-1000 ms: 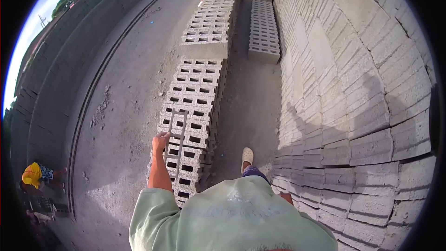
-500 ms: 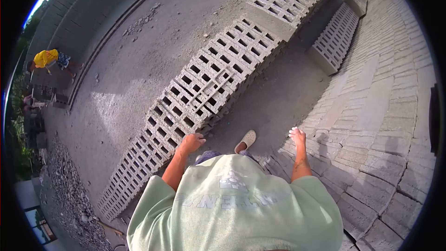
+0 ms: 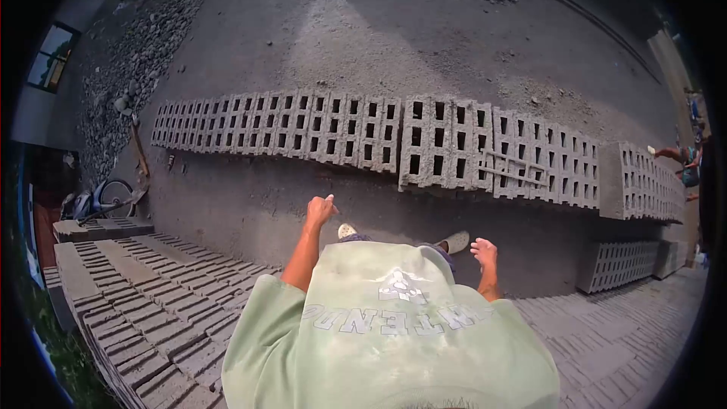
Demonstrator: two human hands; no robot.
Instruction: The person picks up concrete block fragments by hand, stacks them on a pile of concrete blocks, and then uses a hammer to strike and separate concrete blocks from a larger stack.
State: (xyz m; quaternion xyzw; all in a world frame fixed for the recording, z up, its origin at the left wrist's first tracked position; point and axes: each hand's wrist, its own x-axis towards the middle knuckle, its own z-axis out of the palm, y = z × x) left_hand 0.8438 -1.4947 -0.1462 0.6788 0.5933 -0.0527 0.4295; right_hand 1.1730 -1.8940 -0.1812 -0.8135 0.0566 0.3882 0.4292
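Far left we spot a wheelbarrow (image 3: 102, 198) beside a block stack (image 3: 151, 288). Ahead of us, the row of hollow blocks (image 3: 348, 132) runs across the ground. Our left hand (image 3: 320, 210) hangs near it, apart from it, fingers curled together on nothing. Our right hand (image 3: 483, 251) sits lower, fingers loosely apart, empty. Further right, a metal frame (image 3: 515, 170) lies atop the row.

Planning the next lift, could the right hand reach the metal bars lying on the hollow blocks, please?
Probably, with a step forward: the right hand is empty, and only bare ground lies between it and the metal bars.
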